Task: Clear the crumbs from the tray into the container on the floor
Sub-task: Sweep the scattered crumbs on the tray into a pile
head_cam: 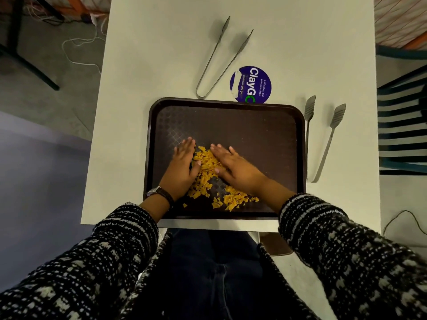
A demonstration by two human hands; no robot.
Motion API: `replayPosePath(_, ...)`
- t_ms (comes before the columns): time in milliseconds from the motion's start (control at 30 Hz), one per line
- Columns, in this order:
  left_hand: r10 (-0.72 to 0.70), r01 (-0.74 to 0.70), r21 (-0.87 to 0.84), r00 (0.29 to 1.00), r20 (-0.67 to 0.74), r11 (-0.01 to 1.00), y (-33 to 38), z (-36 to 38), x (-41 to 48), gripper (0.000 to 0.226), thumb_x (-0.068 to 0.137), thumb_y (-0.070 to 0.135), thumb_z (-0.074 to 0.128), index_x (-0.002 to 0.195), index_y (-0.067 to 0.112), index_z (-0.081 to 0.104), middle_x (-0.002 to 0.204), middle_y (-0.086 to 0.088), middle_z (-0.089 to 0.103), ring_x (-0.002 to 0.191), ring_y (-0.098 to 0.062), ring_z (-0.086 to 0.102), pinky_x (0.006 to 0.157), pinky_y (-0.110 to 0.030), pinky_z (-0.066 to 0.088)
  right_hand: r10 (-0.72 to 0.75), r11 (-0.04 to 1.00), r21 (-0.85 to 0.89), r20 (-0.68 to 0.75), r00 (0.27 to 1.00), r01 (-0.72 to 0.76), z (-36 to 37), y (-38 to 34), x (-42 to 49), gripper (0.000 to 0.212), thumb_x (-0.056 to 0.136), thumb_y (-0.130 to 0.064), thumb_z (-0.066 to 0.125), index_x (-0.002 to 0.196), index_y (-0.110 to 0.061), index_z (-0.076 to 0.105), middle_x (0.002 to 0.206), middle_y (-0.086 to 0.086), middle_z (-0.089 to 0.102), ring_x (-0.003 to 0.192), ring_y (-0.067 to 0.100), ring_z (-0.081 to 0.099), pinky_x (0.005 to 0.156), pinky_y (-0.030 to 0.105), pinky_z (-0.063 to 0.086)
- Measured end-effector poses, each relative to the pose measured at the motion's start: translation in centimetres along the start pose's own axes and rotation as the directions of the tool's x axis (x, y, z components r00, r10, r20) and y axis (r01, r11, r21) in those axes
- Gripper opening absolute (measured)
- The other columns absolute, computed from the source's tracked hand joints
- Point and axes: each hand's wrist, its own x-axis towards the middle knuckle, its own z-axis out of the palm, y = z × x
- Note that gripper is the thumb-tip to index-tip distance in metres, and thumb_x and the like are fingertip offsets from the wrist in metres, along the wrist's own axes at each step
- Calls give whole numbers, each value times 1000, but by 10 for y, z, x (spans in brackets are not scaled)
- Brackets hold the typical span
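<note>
A dark brown tray (pixel 254 121) lies on the white table, near its front edge. Yellow-orange crumbs (pixel 208 166) are heaped in the tray's near middle, with more scattered toward the front rim. My left hand (pixel 183 168) lies flat on the tray at the left of the heap, fingers straight. My right hand (pixel 235 168) rests flat on the right of the heap, its fingers over some crumbs. A brownish container (pixel 276 244) shows partly on the floor under the table's front right edge, mostly hidden by my right sleeve.
Metal tongs (pixel 217 58) lie on the white table (pixel 138 112) behind the tray. Slotted tongs (pixel 323 139) lie right of the tray. A round blue sticker (pixel 251 84) sits at the tray's far rim. A striped chair (pixel 402 125) stands at the right.
</note>
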Motion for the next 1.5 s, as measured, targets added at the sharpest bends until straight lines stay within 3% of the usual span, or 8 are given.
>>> replayPosePath(100, 25, -25, 37, 1000, 6, 999, 3, 3, 4, 63, 95, 35, 31, 147, 10, 7, 158, -8, 4, 144, -13, -5, 117, -31, -9, 57, 995, 91, -150, 987, -44, 8, -7, -17, 60, 96, -40, 32, 148, -12, 19, 157, 4, 17, 146, 14, 6, 120, 32, 0)
replayPosePath(233, 53, -54, 92, 998, 21, 994, 9, 12, 7, 62, 97, 37, 32, 147, 11, 7, 157, -3, 2, 142, -10, -9, 116, -30, -12, 348, 934, 213, -360, 865, -287, 27, -1, -54, 64, 94, -46, 25, 148, -12, 17, 158, 2, 7, 146, 13, -3, 119, 33, -6)
replayPosePath(467, 226, -236, 27, 954, 198, 971, 21, 25, -3, 67, 93, 47, 25, 148, 15, 5, 152, 7, -3, 142, -4, -6, 112, -13, -13, 679, 724, 291, -466, 568, -626, 70, 9, -97, 75, 88, -54, 20, 149, -10, 11, 158, 13, -2, 146, 22, -8, 119, 43, -5)
replayPosePath(567, 195, -196, -16, 964, 180, 981, 16, 19, -8, 61, 97, 33, 35, 147, 16, 4, 151, 10, -4, 142, -2, -5, 108, -5, -14, 723, 679, 320, -450, 525, -661, 70, 3, -80, 80, 87, -58, 15, 149, -8, 8, 158, 16, -3, 146, 26, -9, 118, 43, -7)
replayPosePath(900, 146, -153, 43, 980, 136, 987, -21, -19, -28, 70, 88, 50, 25, 147, 17, 8, 152, 9, 4, 141, 2, 0, 113, -9, -8, 425, 895, 311, -381, 821, -319, 66, -39, -27, 69, 95, -45, 29, 149, -12, 2, 159, 4, -7, 146, 14, -11, 116, 23, -14)
replayPosePath(1100, 106, -115, 70, 987, 119, 991, -39, -26, -37, 71, 86, 52, 25, 145, 18, 6, 152, 8, 3, 142, -4, 2, 117, -20, -4, 434, 901, 171, -381, 816, -399, 44, 2, -74, 75, 91, -60, 16, 149, -14, 3, 155, -5, -10, 145, 12, -11, 117, 28, -12)
replayPosePath(1300, 87, -92, 77, 994, 59, 993, -39, -21, -45, 69, 88, 48, 26, 146, 13, 10, 152, 6, 3, 142, -5, 2, 113, -10, -11, 525, 841, 45, -311, 792, -540, 62, 15, -99, 82, 86, -66, 3, 149, -13, -1, 154, -2, -15, 143, 13, -16, 118, 38, -8)
replayPosePath(1500, 78, -80, 19, 995, 58, 997, -28, -9, -50, 68, 89, 45, 27, 146, 14, 9, 153, 5, 3, 142, -2, -1, 113, -10, -11, 382, 923, 143, -237, 893, -357, 71, -17, -70, 73, 92, -57, 17, 146, -15, -9, 156, -1, -13, 145, 12, -14, 118, 34, -8)
